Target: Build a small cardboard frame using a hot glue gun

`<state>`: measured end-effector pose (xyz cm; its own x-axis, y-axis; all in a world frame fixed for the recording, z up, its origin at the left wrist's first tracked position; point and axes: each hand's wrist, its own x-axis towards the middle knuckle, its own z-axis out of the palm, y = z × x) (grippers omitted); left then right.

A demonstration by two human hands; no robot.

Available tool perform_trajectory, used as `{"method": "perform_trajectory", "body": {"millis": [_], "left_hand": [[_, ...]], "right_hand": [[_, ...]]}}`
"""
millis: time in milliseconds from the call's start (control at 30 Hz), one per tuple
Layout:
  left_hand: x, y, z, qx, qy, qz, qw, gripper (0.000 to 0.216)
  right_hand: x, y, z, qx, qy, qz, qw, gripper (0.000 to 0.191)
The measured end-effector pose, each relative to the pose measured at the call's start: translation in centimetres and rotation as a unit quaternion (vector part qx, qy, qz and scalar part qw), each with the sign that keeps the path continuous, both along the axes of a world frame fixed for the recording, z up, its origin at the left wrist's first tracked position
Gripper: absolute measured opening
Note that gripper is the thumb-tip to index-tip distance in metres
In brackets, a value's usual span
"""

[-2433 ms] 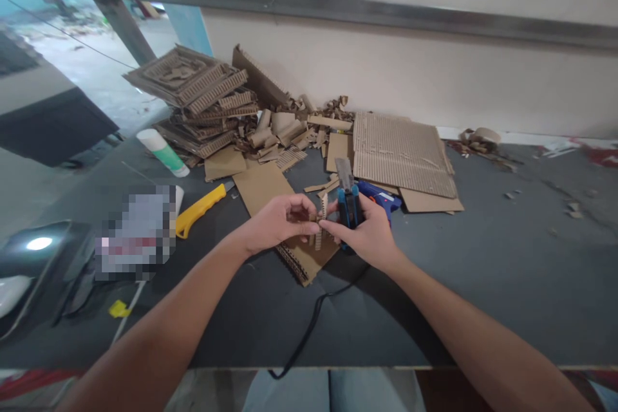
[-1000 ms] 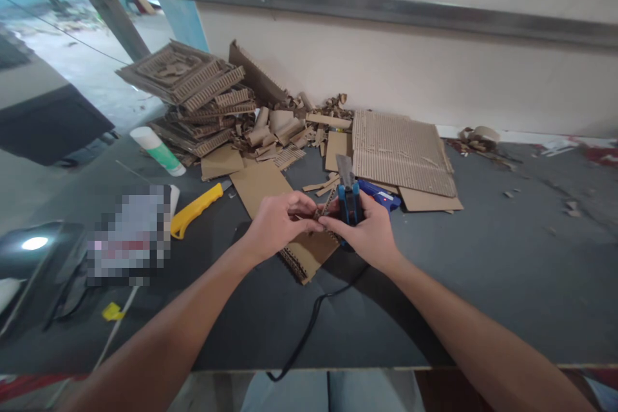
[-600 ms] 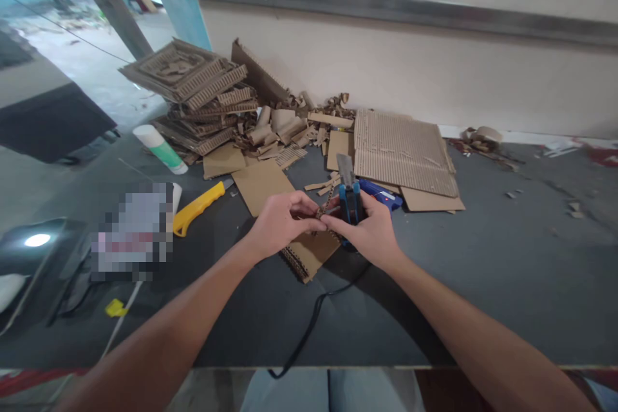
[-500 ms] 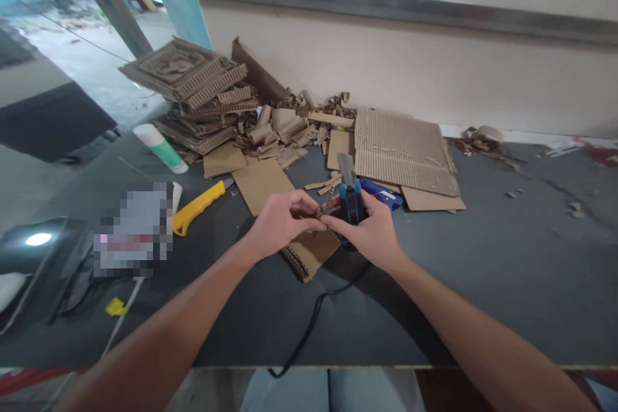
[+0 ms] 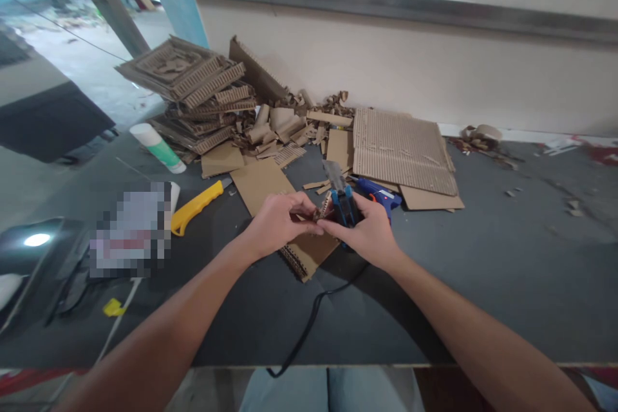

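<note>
Grey worktable [image 5: 483, 270] set against a pale wall, with a metal rail [image 5: 338, 3] running across the wall above.

Grip: the left hand [image 5: 277, 222] is closed, thumb and fingertips pressed together on a small cardboard strip [image 5: 322, 211]. The right hand [image 5: 367, 232] meets it from the three o'clock side, its thumb and forefinger pinching the same strip. Its other fingers are curled around a blue cutter [image 5: 342, 196], whose blade points to twelve o'clock with a slight lean to eleven. The strip is held just above the table, between the two hands, touching both.

Pose: both forearms are bare and enter from the bottom corners, converging toward the centre. Wrists are roughly level, knuckles turned up, the hands touching at the fingertips.

Beneath the hands lies a flat cardboard sheet [image 5: 309, 251], its ribbed edge showing at six o'clock. A black cord [image 5: 309, 328] runs from under the right hand to the near table edge at six o'clock.

Surroundings, taken from the hands:
- blue glue gun [image 5: 379, 193] just beside, at two o'clock;
- large ribbed cardboard panel [image 5: 400, 151] beyond it, at one o'clock;
- yellow knife [image 5: 196, 208] at nine o'clock, apart;
- white and green tube [image 5: 157, 148] lying at ten o'clock;
- tilted stack of cardboard [image 5: 193, 90] at eleven o'clock, against the wall, with loose offcuts [image 5: 284, 125] spread at its foot.
</note>
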<state>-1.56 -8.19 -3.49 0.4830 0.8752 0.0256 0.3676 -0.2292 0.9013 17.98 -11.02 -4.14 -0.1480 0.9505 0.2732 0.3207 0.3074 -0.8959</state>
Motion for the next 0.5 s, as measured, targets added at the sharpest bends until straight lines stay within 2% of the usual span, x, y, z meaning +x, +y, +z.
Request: {"method": "perform_trajectory", "body": {"millis": [200,500], "left_hand": [[-0.02,0.01,0.18,0.049,0.043,0.003,0.998,0.035],[0.13,-0.13,-0.40,0.049,0.040,0.023,0.998,0.035]], "right_hand": [[0.08,0.04,0.20,-0.021,0.026,0.010,0.999,0.026],[0.21,0.41,0.09,-0.048,0.059,-0.012,0.997,0.035]]}}
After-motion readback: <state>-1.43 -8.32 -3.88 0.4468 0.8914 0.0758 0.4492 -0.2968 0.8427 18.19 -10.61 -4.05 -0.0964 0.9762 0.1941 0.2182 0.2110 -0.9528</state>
